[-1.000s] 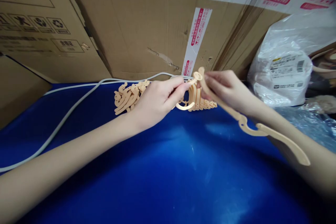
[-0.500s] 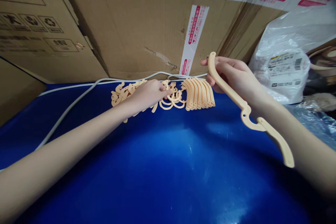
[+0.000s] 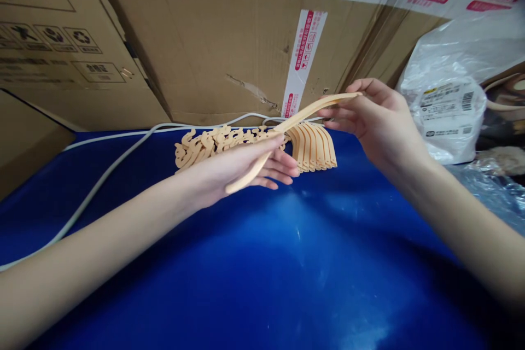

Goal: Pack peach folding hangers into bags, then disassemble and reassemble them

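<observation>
A cream plastic folding hanger point(image 3: 309, 113) stretches between my hands above the blue surface. The fingertips of my right hand point(image 3: 383, 117) pinch its far right end. The lower left end lies across the palm of my left hand point(image 3: 233, 163), with the thumb over it and the other fingers stretched out. My left thumb and palm hide the hanger's middle. Behind the left hand is a loose pile of cream curved hanger parts point(image 3: 199, 145), partly covered by that hand. A neat row of curved hangers point(image 3: 318, 145) lies just right of the left fingertips.
Large cardboard boxes point(image 3: 205, 49) stand behind the blue surface point(image 3: 287, 262). A white cable point(image 3: 110, 169) runs along the back and down the left side. At the right sit a clear plastic bag with a white label point(image 3: 447, 104) and crumpled clear wrap point(image 3: 492, 186).
My left hand has left the pile and come to the hanger, thumb over its lower end. The right hand has turned the hanger; its free end now points left instead of down to the right.
</observation>
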`<act>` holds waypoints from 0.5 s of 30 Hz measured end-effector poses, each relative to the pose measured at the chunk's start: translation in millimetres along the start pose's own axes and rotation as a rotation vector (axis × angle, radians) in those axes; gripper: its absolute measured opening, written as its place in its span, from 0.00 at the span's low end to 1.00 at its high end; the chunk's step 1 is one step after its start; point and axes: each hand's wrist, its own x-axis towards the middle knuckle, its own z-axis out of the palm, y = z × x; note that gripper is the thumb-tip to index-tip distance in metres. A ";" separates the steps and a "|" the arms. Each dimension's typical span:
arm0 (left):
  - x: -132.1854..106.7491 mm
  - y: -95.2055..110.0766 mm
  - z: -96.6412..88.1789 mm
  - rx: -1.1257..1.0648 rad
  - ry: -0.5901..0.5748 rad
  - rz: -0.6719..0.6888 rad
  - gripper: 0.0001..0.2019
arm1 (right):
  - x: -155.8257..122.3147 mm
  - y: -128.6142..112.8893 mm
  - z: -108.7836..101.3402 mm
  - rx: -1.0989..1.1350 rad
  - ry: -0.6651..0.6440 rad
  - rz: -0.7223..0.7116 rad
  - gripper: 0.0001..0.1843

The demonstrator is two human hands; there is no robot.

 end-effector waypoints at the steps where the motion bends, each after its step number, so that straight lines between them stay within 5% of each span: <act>1: -3.6 -0.8 -0.7 -0.071 0.036 -0.019 0.17 | 0.1 1.1 -1.7 -0.048 -0.032 -0.045 0.10; 4: -10.2 -3.9 -5.6 -0.197 0.153 -0.012 0.13 | -4.2 3.7 -1.3 -0.472 -0.214 -0.270 0.08; 8: -14.8 -9.1 -1.8 -0.230 0.107 -0.077 0.16 | -20.9 7.2 12.9 -1.200 -0.447 -0.563 0.09; 11: -16.6 -11.4 10.6 -0.194 0.085 -0.127 0.16 | -32.8 11.9 23.0 -1.402 -0.491 -0.632 0.16; 15: -14.2 -12.3 24.1 -0.044 0.228 -0.070 0.16 | -38.1 17.2 26.9 -1.461 -0.496 -0.598 0.16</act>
